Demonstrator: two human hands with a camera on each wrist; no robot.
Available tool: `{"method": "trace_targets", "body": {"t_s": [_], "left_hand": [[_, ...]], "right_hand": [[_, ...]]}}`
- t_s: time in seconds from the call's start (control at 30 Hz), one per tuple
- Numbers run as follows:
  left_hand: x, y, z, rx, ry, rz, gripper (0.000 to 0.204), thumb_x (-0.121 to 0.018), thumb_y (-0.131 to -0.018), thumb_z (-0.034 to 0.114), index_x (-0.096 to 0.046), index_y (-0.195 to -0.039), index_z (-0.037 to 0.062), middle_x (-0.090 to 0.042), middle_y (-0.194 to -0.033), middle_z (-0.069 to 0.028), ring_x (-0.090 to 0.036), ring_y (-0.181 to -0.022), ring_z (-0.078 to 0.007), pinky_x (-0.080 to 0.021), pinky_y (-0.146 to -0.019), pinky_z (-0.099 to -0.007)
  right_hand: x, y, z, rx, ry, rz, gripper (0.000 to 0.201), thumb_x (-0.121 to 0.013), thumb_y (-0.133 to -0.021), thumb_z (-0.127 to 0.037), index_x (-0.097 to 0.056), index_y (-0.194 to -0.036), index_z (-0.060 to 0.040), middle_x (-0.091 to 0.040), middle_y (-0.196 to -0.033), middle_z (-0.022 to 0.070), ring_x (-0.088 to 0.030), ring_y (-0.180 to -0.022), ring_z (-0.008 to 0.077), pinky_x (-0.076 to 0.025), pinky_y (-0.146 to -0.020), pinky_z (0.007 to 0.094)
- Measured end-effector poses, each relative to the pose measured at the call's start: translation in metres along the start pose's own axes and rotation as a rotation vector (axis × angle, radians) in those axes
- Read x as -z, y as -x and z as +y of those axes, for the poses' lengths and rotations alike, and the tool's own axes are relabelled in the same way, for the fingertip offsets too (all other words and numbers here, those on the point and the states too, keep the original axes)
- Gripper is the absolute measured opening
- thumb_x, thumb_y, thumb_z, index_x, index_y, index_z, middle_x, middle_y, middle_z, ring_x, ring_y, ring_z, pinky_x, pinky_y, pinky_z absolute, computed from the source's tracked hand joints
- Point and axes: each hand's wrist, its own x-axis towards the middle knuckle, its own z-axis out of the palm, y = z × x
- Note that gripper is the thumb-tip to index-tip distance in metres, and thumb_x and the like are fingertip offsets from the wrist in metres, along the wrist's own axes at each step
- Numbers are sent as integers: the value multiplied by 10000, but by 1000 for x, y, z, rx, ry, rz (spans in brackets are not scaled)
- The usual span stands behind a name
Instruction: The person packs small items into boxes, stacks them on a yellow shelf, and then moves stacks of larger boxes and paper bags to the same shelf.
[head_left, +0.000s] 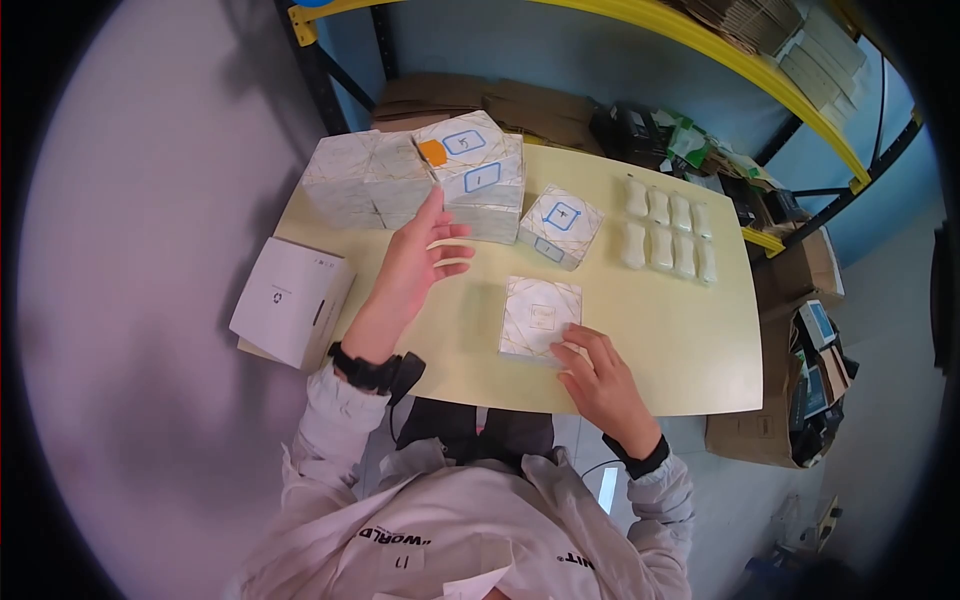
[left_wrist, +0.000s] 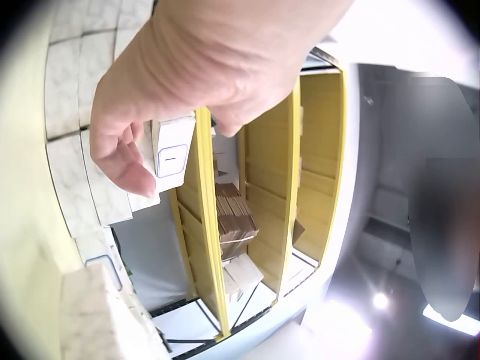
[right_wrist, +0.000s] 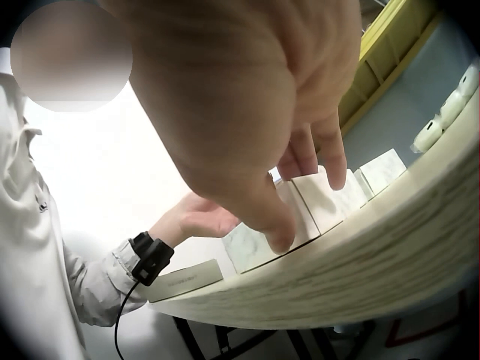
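A square white marble-patterned box [head_left: 525,312] with thin gold lines lies flat near the table's front edge. My right hand [head_left: 607,388] is at its front right corner, fingertips resting at the top edge and the thumb by the front side. My left hand [head_left: 412,262] hangs in the air left of that box, palm inward and fingers loosely extended, with nothing in it. Beyond the left hand stands a group of similar boxes [head_left: 345,180]; on top sits one box [head_left: 488,140] with blue-framed labels and an orange tab [head_left: 432,152]. Another labelled box [head_left: 583,215] stands behind the square box.
Several white wrapped, waisted bundles [head_left: 661,248] lie in two rows at the table's right. A plain white box [head_left: 285,290] sits at the left edge. Behind the table rises a yellow-and-black shelf [head_left: 700,55]. A full carton [head_left: 765,425] stands on the floor at right.
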Motion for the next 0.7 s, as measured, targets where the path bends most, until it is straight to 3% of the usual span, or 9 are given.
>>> {"method": "trace_targets", "body": {"t_s": [0.07,0.1,0.17,0.4,0.5,0.57,0.7], "left_hand": [[2,-17,0,147,180,1,756,-672,-1000,705,-611,-1284,8,-719,-1094,-93,-713,-922,-171,-589,-811,-337],[4,-24,0,141,185,14,756,-672,-1000,705,-611,-1284,8,-719,-1094,-93,-713,-922,-171,-589,-811,-337],[6,-34,1,154,238,-40,701,-714,-993,665,-640,-1246,16,-738,-1059,-88,-714,-879,-160,-588,-783,-317],[12,-38,-1,23,195,14,529,-787,-981,541,-680,-1162,56,-769,-998,-96,-702,-784,-133,-593,-722,-292],[23,-15,-2,-36,245,129,449,-775,-1009,465,-672,-1171,60,-761,-1004,-119,-702,-774,-149,-593,-735,-308],[38,16,-7,-185,430,194,379,-747,-1045,416,-654,-1131,60,-745,-1000,-118,-684,-786,-162,-581,-760,-313],[78,63,-31,-201,661,331,315,-764,-1054,321,-608,-1102,53,-681,-1025,-87,-636,-854,-161,-557,-786,-302]], "right_hand": [[1,-1,-1,8,16,-11,432,-699,-872,-9,-665,-1302,-8,-634,-1341,179,-618,-1319,395,-554,-1060,476],[1,-2,0,1,40,-17,415,-694,-876,-19,-675,-1291,-8,-638,-1335,173,-620,-1317,387,-555,-1056,471],[2,-2,1,19,48,-20,405,-683,-887,-24,-678,-1292,-6,-640,-1326,168,-624,-1311,379,-557,-1048,468],[4,-4,1,45,132,-58,439,-664,-898,-36,-667,-1335,11,-641,-1309,157,-631,-1284,360,-568,-1013,455],[4,-6,-2,59,163,-61,454,-668,-894,-37,-659,-1345,15,-640,-1302,154,-632,-1276,358,-572,-1000,450],[7,-6,-5,62,177,-53,457,-668,-894,-37,-657,-1347,16,-639,-1301,154,-633,-1267,357,-575,-992,451],[3,-6,2,60,148,-43,455,-672,-889,-32,-653,-1340,23,-636,-1303,157,-637,-1230,354,-582,-967,448]]}}
